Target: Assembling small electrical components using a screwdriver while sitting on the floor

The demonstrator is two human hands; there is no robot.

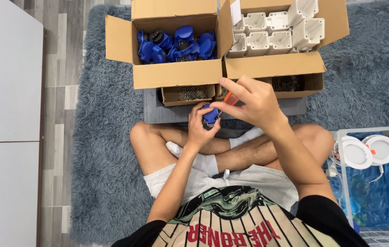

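Observation:
My left hand (pixel 200 128) grips a small blue plastic part (pixel 210 115) above my crossed legs. An orange-handled screwdriver (pixel 229 99) is pinched in my right hand (pixel 254 101), its tip pointing down at the blue part. Just beyond my hands sits a small cardboard tray of screws (pixel 190 93) on a grey mat (pixel 153 112).
An open carton of blue plastic parts (pixel 176 45) stands ahead, and a carton of white plastic housings (pixel 272 32) beside it on the right. A clear bin (pixel 341 183) with round white light fittings (pixel 368 151) sits at my right. A shaggy blue-grey rug (pixel 103 151) covers the floor.

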